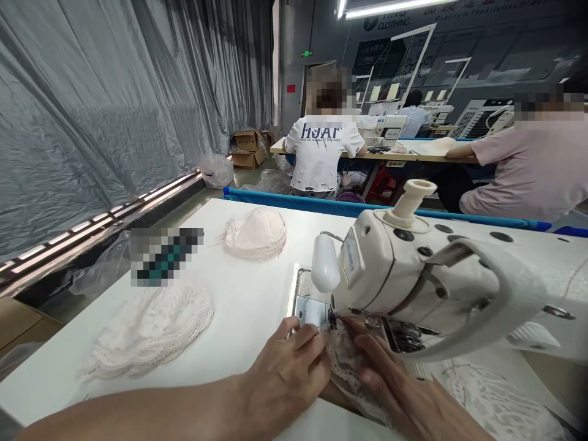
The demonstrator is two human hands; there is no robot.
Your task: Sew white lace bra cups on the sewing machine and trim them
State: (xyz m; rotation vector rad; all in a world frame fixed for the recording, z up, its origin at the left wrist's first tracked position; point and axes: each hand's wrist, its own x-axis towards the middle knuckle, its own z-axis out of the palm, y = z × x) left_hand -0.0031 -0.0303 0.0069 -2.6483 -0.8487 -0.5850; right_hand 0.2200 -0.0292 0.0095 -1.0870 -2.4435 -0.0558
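A white sewing machine (381, 257) stands on the table, its needle area low on its left end. At that spot my left hand (294, 364) has its fingers bent and pressed together at the edge of a piece of white lace (344, 361). My right hand (390, 367) lies under the machine head, its fingers closed on the same lace, which hangs down between both hands. The fingertips of the right hand are partly hidden by the machine. More white lace (496, 392) lies to the right of my right hand.
On the white table (248, 306) lie a stack of white lace pieces (156, 327) and a pale pink stack of cups (256, 233). A blurred dark item (168, 257) is at the left edge. People sit at machines beyond the blue cloth edge (294, 201).
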